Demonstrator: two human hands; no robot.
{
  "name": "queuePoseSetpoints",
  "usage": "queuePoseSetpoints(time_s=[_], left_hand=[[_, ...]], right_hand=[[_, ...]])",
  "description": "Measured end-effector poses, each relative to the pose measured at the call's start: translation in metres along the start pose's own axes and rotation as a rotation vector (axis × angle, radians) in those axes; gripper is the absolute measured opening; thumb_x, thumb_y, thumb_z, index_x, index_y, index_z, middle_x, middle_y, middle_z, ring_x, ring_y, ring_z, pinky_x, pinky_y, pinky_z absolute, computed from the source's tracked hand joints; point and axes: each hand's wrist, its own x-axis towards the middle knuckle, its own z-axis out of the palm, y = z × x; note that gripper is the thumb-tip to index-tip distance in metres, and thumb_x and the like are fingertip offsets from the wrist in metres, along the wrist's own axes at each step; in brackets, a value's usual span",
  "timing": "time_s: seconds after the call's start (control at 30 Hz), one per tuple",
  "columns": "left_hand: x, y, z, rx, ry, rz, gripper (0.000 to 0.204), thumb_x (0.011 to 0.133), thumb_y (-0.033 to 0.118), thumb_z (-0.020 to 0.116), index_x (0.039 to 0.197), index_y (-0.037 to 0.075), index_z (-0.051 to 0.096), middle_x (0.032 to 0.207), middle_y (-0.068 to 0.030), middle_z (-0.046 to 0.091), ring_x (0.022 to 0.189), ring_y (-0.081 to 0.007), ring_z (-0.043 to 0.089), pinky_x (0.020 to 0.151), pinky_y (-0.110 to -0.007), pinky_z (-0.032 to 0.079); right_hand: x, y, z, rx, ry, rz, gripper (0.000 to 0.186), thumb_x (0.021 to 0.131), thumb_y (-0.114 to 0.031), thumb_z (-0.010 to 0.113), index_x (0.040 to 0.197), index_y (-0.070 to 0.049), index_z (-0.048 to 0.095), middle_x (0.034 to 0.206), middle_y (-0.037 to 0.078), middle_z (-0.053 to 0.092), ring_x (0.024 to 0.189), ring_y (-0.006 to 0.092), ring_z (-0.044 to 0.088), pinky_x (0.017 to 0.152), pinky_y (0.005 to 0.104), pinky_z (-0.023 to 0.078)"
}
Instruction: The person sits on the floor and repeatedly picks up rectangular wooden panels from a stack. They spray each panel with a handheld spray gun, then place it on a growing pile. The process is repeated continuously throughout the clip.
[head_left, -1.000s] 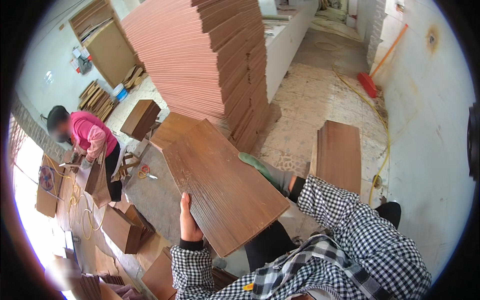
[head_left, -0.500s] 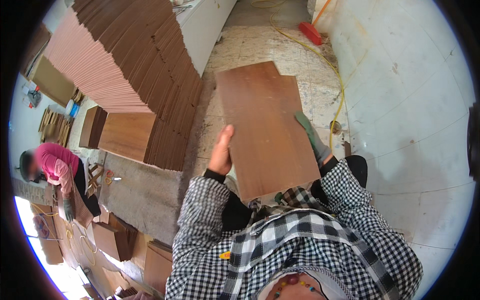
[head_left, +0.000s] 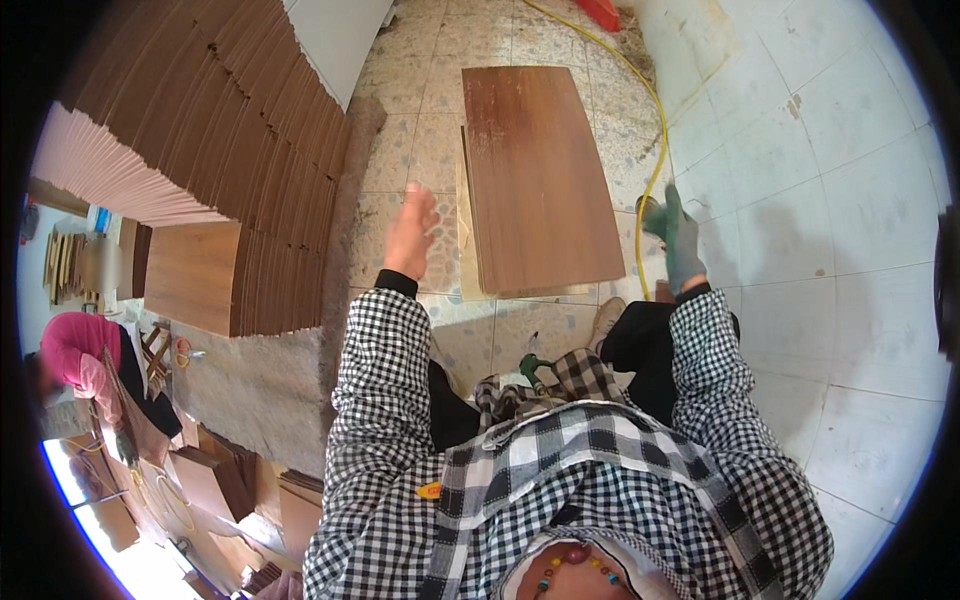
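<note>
A rectangular brown wood-look board (head_left: 545,180) lies flat on top of a low pile on the tiled floor in front of me. Paler edges of the boards beneath show along its left side. My bare left hand (head_left: 410,235) is raised left of the pile, fingers stretched out and a little blurred, touching nothing. On the other side, my right hand (head_left: 680,240) wears a grey-green glove. Its fingers are spread and empty, apart from the board and near the yellow hose (head_left: 655,150).
A tall stack of brown boards (head_left: 200,110) stands on a grey ledge (head_left: 250,390) at my left. White tiled wall (head_left: 800,300) rises on the right. A person in pink (head_left: 85,350) bends over at far left. Something red (head_left: 598,12) lies at the top edge.
Half a second ago both hands held a brown board by its sides. Now they have let go and moved apart, and a board lies on the floor pile. My view has shifted.
</note>
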Motion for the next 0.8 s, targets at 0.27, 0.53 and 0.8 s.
queuePoseSetpoints(time_s=[0.27, 0.53, 0.8], left_hand=[[-0.025, 0.003, -0.023, -0.818, -0.098, 0.096, 0.080, 0.102, 0.055, 0.043, 0.156, 0.000, 0.020, 0.162, -0.0223, 0.018, 0.149, -0.0364, 0.025, 0.121, -0.051, 0.025], [-0.070, -0.023, -0.032, -0.968, -0.379, 0.137, 0.090, 0.097, 0.070, 0.031, 0.157, 0.003, 0.021, 0.161, -0.0226, 0.022, 0.148, -0.0399, 0.025, 0.121, -0.053, 0.026], [-0.106, -0.228, 0.035, 1.739, -0.990, -0.124, 0.053, 0.104, 0.041, 0.044, 0.145, 0.008, 0.047, 0.146, -0.0143, 0.051, 0.133, -0.0311, 0.050, 0.112, -0.046, 0.036]], right_hand=[[-0.053, 0.167, 0.028, -1.695, -1.140, -0.183, 0.048, 0.095, -0.047, 0.054, 0.119, -0.008, 0.067, 0.119, 0.017, 0.068, 0.108, 0.0360, 0.066, 0.091, 0.0454, 0.051], [-0.107, 0.214, 0.089, -1.615, -1.214, 0.023, 0.055, 0.093, -0.053, 0.055, 0.125, -0.008, 0.064, 0.118, 0.017, 0.068, 0.105, 0.0347, 0.067, 0.089, 0.0446, 0.052], [-0.104, 0.223, 0.103, -1.589, -1.207, -0.031, 0.059, 0.092, -0.055, 0.056, 0.124, -0.006, 0.063, 0.116, 0.018, 0.069, 0.100, 0.0338, 0.069, 0.087, 0.0442, 0.053]])
